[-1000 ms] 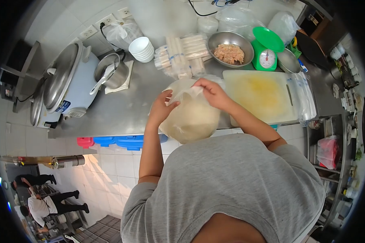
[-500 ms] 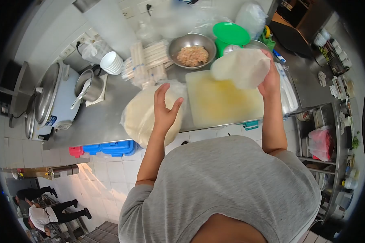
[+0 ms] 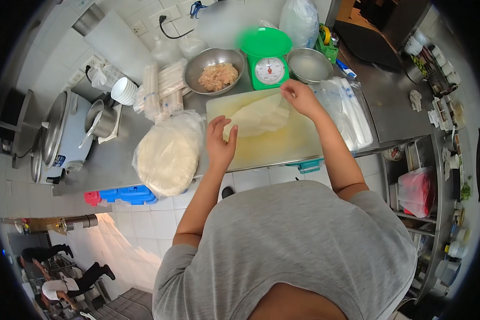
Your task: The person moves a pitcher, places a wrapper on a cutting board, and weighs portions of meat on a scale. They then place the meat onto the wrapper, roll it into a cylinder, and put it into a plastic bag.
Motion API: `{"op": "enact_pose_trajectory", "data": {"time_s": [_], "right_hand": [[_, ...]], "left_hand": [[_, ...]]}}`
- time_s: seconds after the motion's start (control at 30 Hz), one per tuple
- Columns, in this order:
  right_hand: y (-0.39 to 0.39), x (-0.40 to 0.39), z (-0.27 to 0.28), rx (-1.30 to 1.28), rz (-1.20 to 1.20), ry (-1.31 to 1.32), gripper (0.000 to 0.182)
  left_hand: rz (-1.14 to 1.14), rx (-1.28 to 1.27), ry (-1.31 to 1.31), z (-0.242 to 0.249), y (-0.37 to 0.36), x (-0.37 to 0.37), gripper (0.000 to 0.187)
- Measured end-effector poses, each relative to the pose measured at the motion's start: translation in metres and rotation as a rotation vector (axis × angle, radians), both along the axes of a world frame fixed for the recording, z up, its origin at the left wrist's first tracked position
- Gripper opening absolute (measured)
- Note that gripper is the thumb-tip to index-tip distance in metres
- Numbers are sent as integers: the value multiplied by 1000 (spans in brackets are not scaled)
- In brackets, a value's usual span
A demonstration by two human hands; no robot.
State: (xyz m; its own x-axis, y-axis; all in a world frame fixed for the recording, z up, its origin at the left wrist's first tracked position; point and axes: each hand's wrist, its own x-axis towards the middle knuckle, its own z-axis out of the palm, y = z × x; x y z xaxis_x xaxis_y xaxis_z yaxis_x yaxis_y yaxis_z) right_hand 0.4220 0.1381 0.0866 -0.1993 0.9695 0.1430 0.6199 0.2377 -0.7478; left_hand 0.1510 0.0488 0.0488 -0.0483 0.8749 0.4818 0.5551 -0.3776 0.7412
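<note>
A thin, pale wrapper sheet (image 3: 261,114) lies across the yellowed cutting board (image 3: 298,141), its right part slightly raised. My right hand (image 3: 300,98) pinches the sheet's far right corner. Over the board's left edge, my left hand (image 3: 222,143) has thumb and fingers apart, close to the sheet's left end; contact with it cannot be made out. Left of the board, a clear plastic bag (image 3: 168,154) holds a stack of similar round sheets. Behind the board stands a steel bowl (image 3: 191,73) with pinkish minced filling (image 3: 217,77).
A green dial scale (image 3: 269,69) and another steel bowl (image 3: 310,65) stand behind the board. Plastic bags (image 3: 346,114) lie to its right. Wrapped chopsticks (image 3: 152,93), white cups (image 3: 124,90), a steel pot (image 3: 104,120) and a large cooker (image 3: 72,130) are left. Co-workers (image 3: 64,288) are far off.
My right hand has brought the sheet down and left onto the board. My left hand has shifted from over the bag to the board's left edge. The camera view has turned.
</note>
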Motion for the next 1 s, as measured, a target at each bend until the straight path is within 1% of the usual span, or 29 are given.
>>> {"op": "enact_pose_trajectory", "data": {"time_s": [0.07,0.1,0.17,0.2,0.27,0.3,0.37,0.4,0.47,0.5,0.57,0.6,0.67,0.7,0.77,0.8,0.87,0.9,0.97,1.0], "right_hand": [[1,16,-31,-139,-158,-210,24],[0,16,-50,-67,-199,-318,24],[-6,10,-87,85,-280,-532,24],[-9,5,-96,175,-250,-468,24],[-14,-6,-104,353,-186,-336,23],[-12,-6,-103,270,-191,-229,22],[-13,-9,-98,90,-194,-12,22],[-14,-8,-94,-22,-196,163,21],[-17,3,-90,-249,-199,512,22],[-19,9,-89,-202,-201,440,22],[-29,24,-93,-109,-205,298,23],[-34,29,-94,-244,-174,272,24],[-44,31,-93,-512,-108,217,25],[-48,28,-91,-454,-139,108,28],[-55,20,-78,-334,-206,-110,33],[-56,15,-79,-257,-248,-101,35],[-51,5,-81,-98,-330,-81,37],[-45,-2,-85,57,-346,-147,36],[-31,-17,-95,367,-377,-283,34],[-26,-21,-98,344,-345,-295,32]], "left_hand": [[-49,8,132,-14,19,9,27],[-74,13,196,-21,27,15,26],[42,-114,440,-28,35,29,24],[101,-175,561,-31,39,35,23],[52,-179,553,-36,45,37,21],[29,-180,550,-37,49,34,20],[-22,-366,242,-40,55,23,20],[-47,-456,88,-42,56,16,21],[-17,-456,-153,-50,58,3,23],[-3,-452,-272,-53,59,-3,24],[96,-529,-390,-47,57,-11,27],[147,-566,-449,-43,56,-15,28],[222,-587,-330,-67,58,-30,31],[257,-596,-271,-80,61,-37,32],[266,-621,-279,-52,51,-27,36],[270,-639,-285,-43,42,-22,38],[256,-570,-177,-45,30,-21,40],[247,-533,-123,-45,26,-22,41],[177,-594,-233,-49,17,-27,44],[141,-626,-288,-52,14,-29,45]]}}
